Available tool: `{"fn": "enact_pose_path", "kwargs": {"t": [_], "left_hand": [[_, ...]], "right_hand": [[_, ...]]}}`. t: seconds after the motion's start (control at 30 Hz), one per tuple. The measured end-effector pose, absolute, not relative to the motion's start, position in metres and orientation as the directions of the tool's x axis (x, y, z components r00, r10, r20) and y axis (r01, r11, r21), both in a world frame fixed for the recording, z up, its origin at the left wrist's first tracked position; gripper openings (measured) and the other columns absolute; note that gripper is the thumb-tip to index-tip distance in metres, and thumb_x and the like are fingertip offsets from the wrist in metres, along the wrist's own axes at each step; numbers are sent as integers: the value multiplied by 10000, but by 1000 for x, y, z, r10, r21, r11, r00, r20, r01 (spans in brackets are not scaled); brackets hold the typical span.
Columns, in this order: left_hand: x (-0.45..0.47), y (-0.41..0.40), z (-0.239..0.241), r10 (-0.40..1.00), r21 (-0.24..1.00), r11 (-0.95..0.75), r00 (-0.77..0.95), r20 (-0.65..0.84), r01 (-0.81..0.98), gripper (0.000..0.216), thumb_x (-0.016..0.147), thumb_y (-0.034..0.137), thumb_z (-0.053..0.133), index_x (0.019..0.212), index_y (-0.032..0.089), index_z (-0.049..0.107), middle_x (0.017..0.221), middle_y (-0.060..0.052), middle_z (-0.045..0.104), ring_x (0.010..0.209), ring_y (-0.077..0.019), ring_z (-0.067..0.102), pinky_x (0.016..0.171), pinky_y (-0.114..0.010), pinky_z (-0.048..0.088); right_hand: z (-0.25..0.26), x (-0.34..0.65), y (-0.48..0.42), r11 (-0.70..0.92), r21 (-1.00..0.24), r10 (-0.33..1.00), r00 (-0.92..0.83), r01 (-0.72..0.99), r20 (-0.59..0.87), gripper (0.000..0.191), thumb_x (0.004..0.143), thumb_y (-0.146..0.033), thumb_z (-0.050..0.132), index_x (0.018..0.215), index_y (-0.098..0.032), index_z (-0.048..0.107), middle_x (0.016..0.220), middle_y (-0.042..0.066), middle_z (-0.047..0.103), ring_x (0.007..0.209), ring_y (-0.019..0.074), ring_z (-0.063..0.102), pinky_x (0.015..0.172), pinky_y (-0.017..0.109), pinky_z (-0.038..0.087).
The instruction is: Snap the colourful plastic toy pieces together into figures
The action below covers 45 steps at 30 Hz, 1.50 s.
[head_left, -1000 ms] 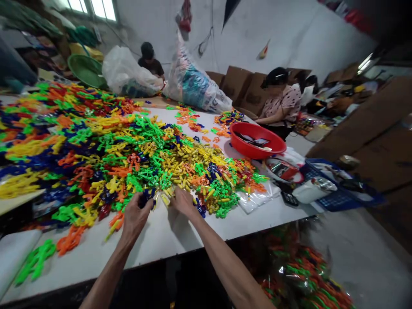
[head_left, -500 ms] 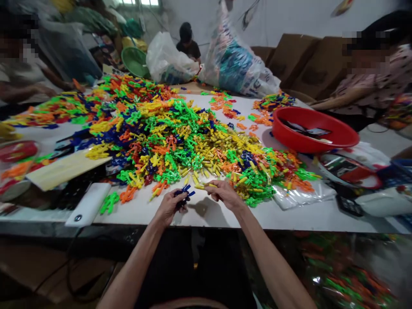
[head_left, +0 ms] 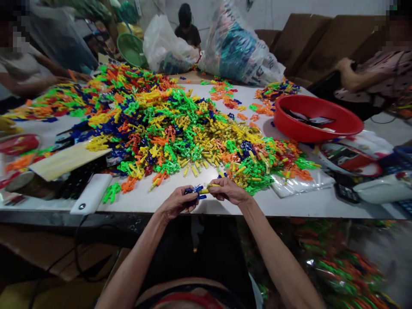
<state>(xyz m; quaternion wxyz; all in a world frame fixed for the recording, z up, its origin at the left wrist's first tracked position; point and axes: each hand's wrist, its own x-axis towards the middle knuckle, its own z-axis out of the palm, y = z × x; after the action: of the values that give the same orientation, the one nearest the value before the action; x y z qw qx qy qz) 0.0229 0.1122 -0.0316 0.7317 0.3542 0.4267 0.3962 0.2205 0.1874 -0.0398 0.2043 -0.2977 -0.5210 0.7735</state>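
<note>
My left hand (head_left: 176, 203) is closed around a small dark blue plastic toy figure (head_left: 194, 189), whose limbs stick out to the right. Between the fingertips of my right hand (head_left: 231, 192) is a thin yellow plastic stick (head_left: 204, 191). Its left end reaches the blue figure; whether it sits inside or only against it, I cannot tell. Both hands are just above the near edge of the white table (head_left: 138, 201). Beyond them lies a big heap of toy figures (head_left: 154, 124) in green, orange, yellow and blue, with many yellow sticks (head_left: 212, 139) along its front.
To the right are a red basin (head_left: 318, 133), clear plastic bags (head_left: 299, 187) and a black calculator (head_left: 346, 191). A white power bank (head_left: 91, 194) and a wooden board (head_left: 69, 161) lie left. Large plastic sacks (head_left: 238, 51) stand behind. Other people sit around the table.
My right hand has brought the yellow stick against the blue figure, and my hands are closer together. The person at right has raised a hand. The view has tilted slightly down.
</note>
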Motion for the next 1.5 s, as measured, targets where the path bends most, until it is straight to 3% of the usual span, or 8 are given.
{"fn": "enact_pose_path", "kwargs": {"t": [0.47,0.77,0.93,1.03,1.13,1.23,1.33,1.5], "left_hand": [[31,109,-45,860,822,490,318,-399,-291,363,690,440,690,830,129,565,626,-9,574,361,-41,450,331,-157,273],[38,118,-55,874,895,433,292,-388,-104,357,686,455,674,779,119,595,592,-17,583,387,-66,476,372,-180,343],[21,145,-39,989,952,130,31,-144,278,371,766,408,594,1035,154,618,891,-88,631,679,-154,591,549,-246,445],[-13,161,-31,969,617,138,-233,76,775,300,808,293,546,1075,171,610,1045,-114,590,913,-224,559,756,-331,442],[-41,172,-35,960,188,218,-245,134,958,340,777,287,583,1095,167,596,1124,-147,544,1067,-304,473,839,-408,401],[-46,182,-48,992,1,63,-63,106,998,420,740,278,630,1147,201,563,1177,-143,522,1115,-316,434,883,-424,362],[-39,192,-56,995,-47,-9,13,97,999,268,811,147,481,1041,190,611,1099,-137,569,1072,-289,471,854,-398,360],[-34,193,-42,958,230,68,-127,255,971,224,789,98,432,910,153,612,935,-122,624,943,-253,552,762,-351,397]], "right_hand": [[-58,219,162,-390,-903,815,-526,-182,-245,271,532,-308,786,722,-147,679,600,-3,631,499,109,567,516,241,452],[-49,227,166,-130,-982,856,-484,141,-182,195,597,-305,726,703,-143,704,556,21,650,535,153,599,565,274,469],[-39,261,206,-16,-989,997,-68,150,-26,355,540,-369,760,821,-155,716,649,28,658,566,175,590,549,314,472],[-21,290,241,212,-894,905,267,395,332,315,609,-382,711,838,-166,716,820,72,673,774,218,605,726,376,473],[-12,287,255,259,-752,794,310,606,523,279,647,-392,671,794,-159,713,880,105,657,865,228,579,811,387,439],[-26,242,238,106,-917,975,140,385,172,360,638,-446,651,831,-147,696,643,34,601,567,152,532,549,300,441],[-53,190,209,-175,-981,966,-178,78,-186,401,579,-473,672,787,-130,657,511,-28,512,387,84,391,396,235,315],[-78,164,187,-300,-954,922,-266,-31,-281,336,609,-475,660,680,-153,600,546,-21,533,431,78,420,432,218,304]]}}
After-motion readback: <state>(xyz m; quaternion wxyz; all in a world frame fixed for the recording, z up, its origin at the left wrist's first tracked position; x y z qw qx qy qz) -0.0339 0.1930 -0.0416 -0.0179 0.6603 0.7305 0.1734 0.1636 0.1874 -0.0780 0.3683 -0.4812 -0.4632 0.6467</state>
